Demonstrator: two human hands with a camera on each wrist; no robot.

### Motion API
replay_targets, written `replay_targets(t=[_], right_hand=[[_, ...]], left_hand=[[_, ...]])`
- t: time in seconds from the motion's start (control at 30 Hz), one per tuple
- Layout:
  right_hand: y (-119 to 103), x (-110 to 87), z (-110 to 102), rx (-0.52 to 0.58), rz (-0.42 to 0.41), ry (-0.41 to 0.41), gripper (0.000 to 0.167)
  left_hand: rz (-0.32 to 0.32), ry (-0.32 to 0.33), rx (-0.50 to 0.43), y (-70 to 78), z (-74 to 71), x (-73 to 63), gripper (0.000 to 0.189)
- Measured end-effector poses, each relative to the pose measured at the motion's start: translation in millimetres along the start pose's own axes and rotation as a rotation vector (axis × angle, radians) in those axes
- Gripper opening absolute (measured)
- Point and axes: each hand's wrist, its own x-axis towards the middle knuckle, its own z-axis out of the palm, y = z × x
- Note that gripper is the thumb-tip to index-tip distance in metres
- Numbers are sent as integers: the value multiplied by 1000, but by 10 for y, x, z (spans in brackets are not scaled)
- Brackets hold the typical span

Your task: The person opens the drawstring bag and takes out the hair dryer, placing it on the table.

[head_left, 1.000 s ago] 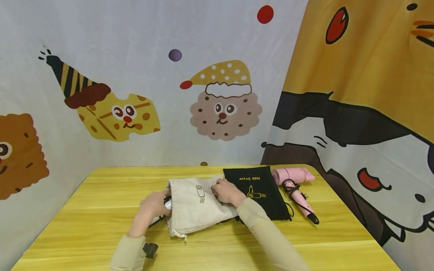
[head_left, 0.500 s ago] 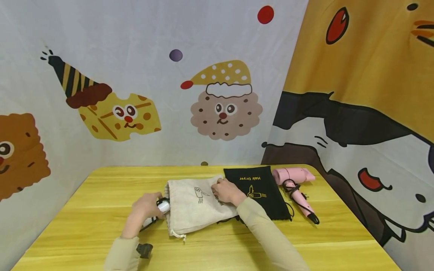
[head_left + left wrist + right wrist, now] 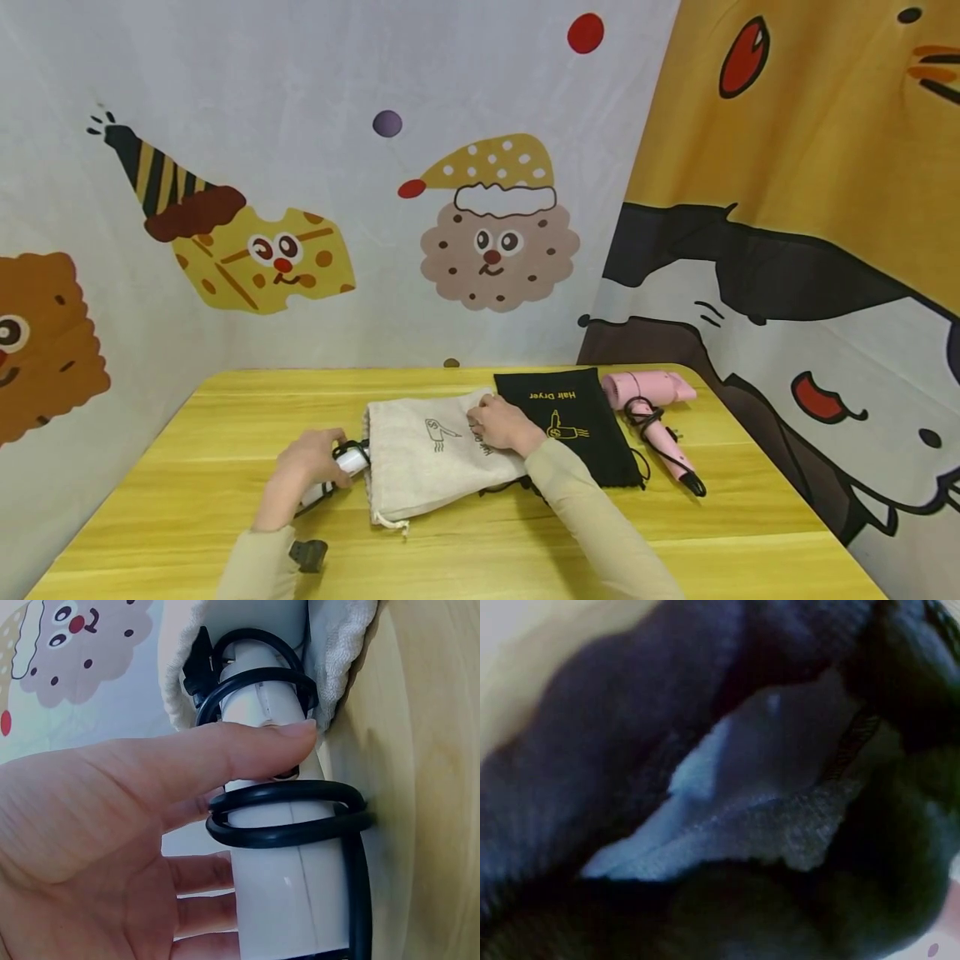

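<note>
My left hand [image 3: 307,461] grips the white handle of a hair dryer [image 3: 274,877]. Black cord [image 3: 289,793] is looped round that handle in two places. In the left wrist view the thumb lies across the handle, other fingers behind it. The dryer's far end disappears into the mouth of a cream cloth drawstring bag [image 3: 420,475], which hides it. On the bag's right part my right hand [image 3: 504,425] holds the cloth with bent fingers. Dark, blurred shapes around pale cloth [image 3: 780,750] fill the right wrist view.
Right of the cream bag lies a black drawstring bag [image 3: 592,454] lettered "Hair Dryer". A pink hair dryer [image 3: 645,389] with black cord wrapped on it lies at the table's right back. All rest on a wood-grain table [image 3: 225,433] before a printed cloth backdrop [image 3: 315,125].
My left hand has moved left, drawing the white hair dryer partway out of the cream bag's mouth. The bag has shifted slightly left; my right hand has stayed in place on it.
</note>
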Motion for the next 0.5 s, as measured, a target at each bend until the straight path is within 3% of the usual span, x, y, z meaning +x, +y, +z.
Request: replay_targets(t=[0.2, 0.4, 0.5], right_hand=[[36, -2, -12, 62, -11, -22, 33], [57, -76, -158, 281, -1, -56, 37], [34, -123, -251, 330, -2, -37, 37]], left_hand=[[-5, -4, 3, -14, -21, -5, 64], [12, 10, 3, -50, 6, 9, 65], [14, 26, -3, -58, 17, 22, 71]])
